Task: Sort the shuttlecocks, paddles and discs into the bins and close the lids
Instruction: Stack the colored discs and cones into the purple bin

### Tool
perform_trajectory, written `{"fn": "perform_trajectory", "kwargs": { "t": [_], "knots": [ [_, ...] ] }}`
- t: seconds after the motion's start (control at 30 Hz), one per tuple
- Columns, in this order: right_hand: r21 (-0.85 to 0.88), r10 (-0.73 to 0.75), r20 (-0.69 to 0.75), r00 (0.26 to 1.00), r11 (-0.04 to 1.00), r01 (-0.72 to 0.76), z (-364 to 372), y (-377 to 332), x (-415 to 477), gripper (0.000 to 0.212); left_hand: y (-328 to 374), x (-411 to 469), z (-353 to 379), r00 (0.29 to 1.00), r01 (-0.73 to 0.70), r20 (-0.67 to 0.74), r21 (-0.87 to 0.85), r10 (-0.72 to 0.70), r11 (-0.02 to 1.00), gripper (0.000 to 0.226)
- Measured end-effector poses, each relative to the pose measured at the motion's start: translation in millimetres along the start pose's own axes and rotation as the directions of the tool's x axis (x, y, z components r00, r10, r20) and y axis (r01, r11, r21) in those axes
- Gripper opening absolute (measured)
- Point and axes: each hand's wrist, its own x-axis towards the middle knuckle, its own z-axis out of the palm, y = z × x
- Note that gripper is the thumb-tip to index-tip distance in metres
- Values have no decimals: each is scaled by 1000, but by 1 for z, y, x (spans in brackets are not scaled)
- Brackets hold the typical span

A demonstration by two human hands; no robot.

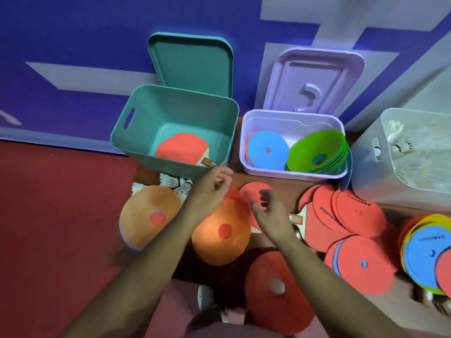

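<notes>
A teal bin (136,118) stands open with a red paddle (181,147) lying inside. To its right, a lilac bin (246,164) holds blue discs (267,150) and green discs (317,147). A translucent white bin (366,167) at the right holds shuttlecocks (402,145). My left hand (211,190) hovers empty, fingers loosely curled, just in front of the teal bin. My right hand (267,206) is open above another red paddle (253,191) on the low table. Orange discs (219,230) and red discs (351,213) lie around the hands. Loose shuttlecocks (175,184) lie beside the teal bin.
The teal lid (192,62) and the lilac lid (314,79) lean against the blue wall behind their bins. A stack of mixed discs (427,250) sits at the far right. Red floor (61,215) stretches to the left. A dark red disc (275,289) lies near my body.
</notes>
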Motion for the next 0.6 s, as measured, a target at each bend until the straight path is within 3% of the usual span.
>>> {"fn": "perform_trajectory", "kwargs": {
  "t": [0.07,0.13,0.3,0.4,0.5,0.6],
  "knots": [
    [-168,45,30,999,985,-39,18,5,-13,54,-26,-29,-23,998,27,-63,18,-26,999,19],
    [-277,117,30,993,955,-104,33,6,-23,58,-55,-54,-47,987,81,-149,89,-67,993,20],
    [-258,198,-9,980,946,-194,57,9,-32,35,-124,-99,-112,932,171,-363,373,-26,912,20],
    [-295,179,-57,982,937,-188,60,12,-34,27,-147,-111,-131,857,376,-510,527,-70,762,42],
    [-284,139,-121,983,944,-169,65,9,-40,23,-157,-109,-134,726,561,-629,308,-278,768,56],
    [-161,127,-225,966,973,-165,66,3,-51,23,-169,-101,-137,678,642,-549,118,-489,758,41]
  ]
}}
